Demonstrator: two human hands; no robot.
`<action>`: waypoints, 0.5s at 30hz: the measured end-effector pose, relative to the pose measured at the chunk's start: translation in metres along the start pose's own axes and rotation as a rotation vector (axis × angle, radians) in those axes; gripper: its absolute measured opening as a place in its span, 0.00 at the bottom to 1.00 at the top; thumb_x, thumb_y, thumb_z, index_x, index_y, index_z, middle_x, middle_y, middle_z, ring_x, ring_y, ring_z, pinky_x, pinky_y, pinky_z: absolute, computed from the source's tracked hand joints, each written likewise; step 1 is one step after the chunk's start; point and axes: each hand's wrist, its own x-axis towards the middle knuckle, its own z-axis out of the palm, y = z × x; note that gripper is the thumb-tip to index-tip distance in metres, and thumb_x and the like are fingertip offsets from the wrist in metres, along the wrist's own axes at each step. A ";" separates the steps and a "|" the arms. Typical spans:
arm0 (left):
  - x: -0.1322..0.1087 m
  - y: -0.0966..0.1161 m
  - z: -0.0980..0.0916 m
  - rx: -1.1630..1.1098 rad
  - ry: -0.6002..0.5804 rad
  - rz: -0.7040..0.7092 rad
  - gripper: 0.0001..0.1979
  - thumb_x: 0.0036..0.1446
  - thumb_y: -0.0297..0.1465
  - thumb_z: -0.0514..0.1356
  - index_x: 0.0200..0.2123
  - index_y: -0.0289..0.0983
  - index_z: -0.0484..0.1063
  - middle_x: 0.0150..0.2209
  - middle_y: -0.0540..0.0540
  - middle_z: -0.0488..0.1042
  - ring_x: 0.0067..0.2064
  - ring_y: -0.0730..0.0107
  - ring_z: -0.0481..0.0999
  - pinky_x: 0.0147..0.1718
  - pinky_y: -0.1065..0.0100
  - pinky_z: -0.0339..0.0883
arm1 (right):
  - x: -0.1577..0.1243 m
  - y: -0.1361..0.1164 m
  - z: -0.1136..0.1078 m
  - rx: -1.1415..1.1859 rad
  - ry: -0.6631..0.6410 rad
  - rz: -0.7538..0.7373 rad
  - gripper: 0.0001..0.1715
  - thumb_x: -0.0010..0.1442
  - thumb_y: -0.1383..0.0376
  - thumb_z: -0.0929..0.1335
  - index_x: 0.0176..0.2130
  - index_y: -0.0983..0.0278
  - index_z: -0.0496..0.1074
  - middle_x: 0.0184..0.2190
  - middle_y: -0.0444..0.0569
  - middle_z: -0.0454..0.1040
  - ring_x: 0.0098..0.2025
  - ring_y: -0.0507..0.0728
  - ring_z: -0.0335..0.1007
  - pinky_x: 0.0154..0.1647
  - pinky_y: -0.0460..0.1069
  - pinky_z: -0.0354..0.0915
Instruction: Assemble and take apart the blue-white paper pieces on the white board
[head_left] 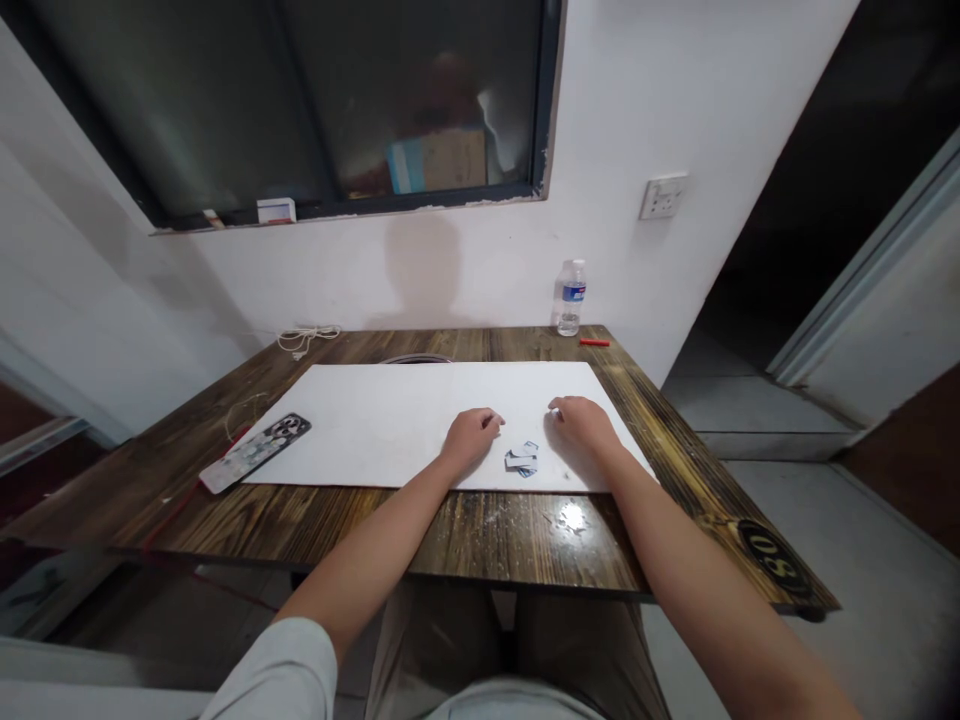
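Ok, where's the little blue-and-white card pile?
In the head view, the blue-and-white cards lie on the white sheet near its front edge, between the left hand and right hand.

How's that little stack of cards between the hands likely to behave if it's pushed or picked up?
The small stack of cards looks loosely fanned, so a push would probably spread it. The cards appear thin and light, likely bending easily. Lying flat on the white sheet, they may be fiddly to pinch up.

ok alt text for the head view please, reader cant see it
A person's left hand and right hand rest on a white sheet, either side of a small pile of paper pieces, on a dark wooden table with a phone and a water bottle nearby.
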 end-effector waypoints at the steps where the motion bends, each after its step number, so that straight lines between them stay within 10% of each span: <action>1: 0.000 0.000 0.000 0.004 0.000 0.002 0.12 0.57 0.33 0.54 0.31 0.37 0.77 0.34 0.48 0.80 0.34 0.68 0.80 0.33 0.69 0.66 | -0.001 0.000 0.001 0.013 0.023 0.009 0.19 0.62 0.65 0.62 0.50 0.64 0.74 0.43 0.54 0.77 0.45 0.60 0.70 0.41 0.49 0.60; 15: 0.000 -0.002 0.001 0.011 -0.003 0.017 0.12 0.57 0.33 0.54 0.30 0.38 0.77 0.33 0.49 0.80 0.34 0.68 0.80 0.32 0.70 0.66 | 0.003 0.005 -0.003 -0.016 -0.067 -0.028 0.20 0.59 0.70 0.62 0.47 0.63 0.76 0.44 0.55 0.77 0.45 0.60 0.71 0.41 0.48 0.60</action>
